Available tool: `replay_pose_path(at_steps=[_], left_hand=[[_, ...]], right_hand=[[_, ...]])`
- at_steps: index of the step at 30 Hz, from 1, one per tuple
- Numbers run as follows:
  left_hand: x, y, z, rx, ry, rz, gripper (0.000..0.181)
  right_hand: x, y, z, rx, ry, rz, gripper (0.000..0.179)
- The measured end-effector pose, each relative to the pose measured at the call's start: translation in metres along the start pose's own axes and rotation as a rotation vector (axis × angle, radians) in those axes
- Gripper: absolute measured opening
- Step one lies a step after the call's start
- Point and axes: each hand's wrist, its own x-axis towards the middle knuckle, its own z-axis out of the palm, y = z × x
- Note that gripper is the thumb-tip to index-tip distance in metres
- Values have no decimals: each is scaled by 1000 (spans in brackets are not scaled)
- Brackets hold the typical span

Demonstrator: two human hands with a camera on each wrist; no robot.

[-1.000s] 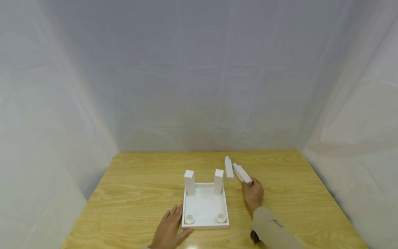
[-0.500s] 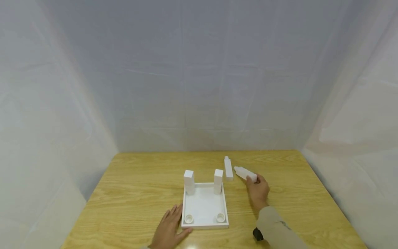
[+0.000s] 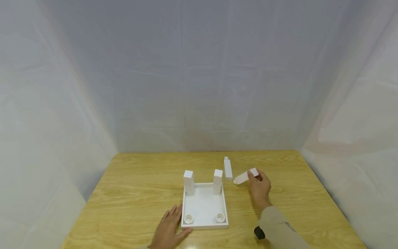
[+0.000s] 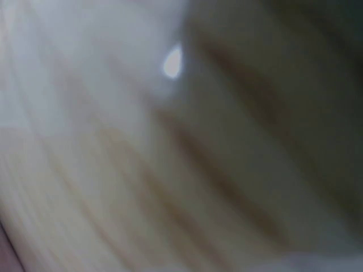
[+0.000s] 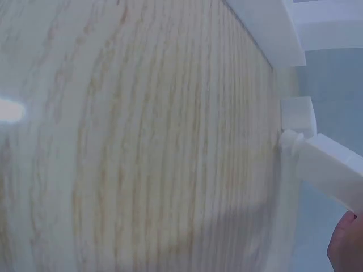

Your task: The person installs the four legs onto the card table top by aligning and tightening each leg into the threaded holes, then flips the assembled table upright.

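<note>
My right hand point(image 3: 260, 188) pinches a white square leg point(image 3: 244, 177) near its flat end. The leg is tilted, its narrower round end low and pointing left toward the tabletop. In the right wrist view this leg point(image 5: 332, 164) overlaps a second white leg point(image 5: 298, 115), which lies on the table. A shallow white tray-like panel point(image 3: 203, 227) stands in front of me, with two upright legs point(image 3: 188, 182) at its far corners and two round sockets point(image 3: 220, 218) at its near corners. Beside its left edge my left hand point(image 3: 168, 228) lies flat, thumb at the near-left corner.
The wood-grain table point(image 3: 140, 186) runs back to a white sheet point(image 3: 199, 86), and similar sheets hang on both sides. A black object point(image 3: 259, 233) shows at the right wrist. The left wrist view is mostly blurred wood surface point(image 4: 85, 187).
The right hand has lifted the leg's flat end and swung it to the right, so its round end now points left and down. The left hand and panel look the same.
</note>
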Motion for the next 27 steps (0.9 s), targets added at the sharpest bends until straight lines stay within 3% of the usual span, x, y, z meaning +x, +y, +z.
replay_pose_path(at_steps=[12, 19, 27], left_hand=[[-1, 1, 0, -3, 24, 7, 89], [0, 0, 0, 3, 22, 12, 90], [-1, -1, 0, 1, 23, 9, 91]], right_hand=[[-4, -20, -5, 44, -11, -16, 47], [-12, -32, 1, 74, -10, -67, 37], [-28, -47, 5, 126, -79, -75, 37]])
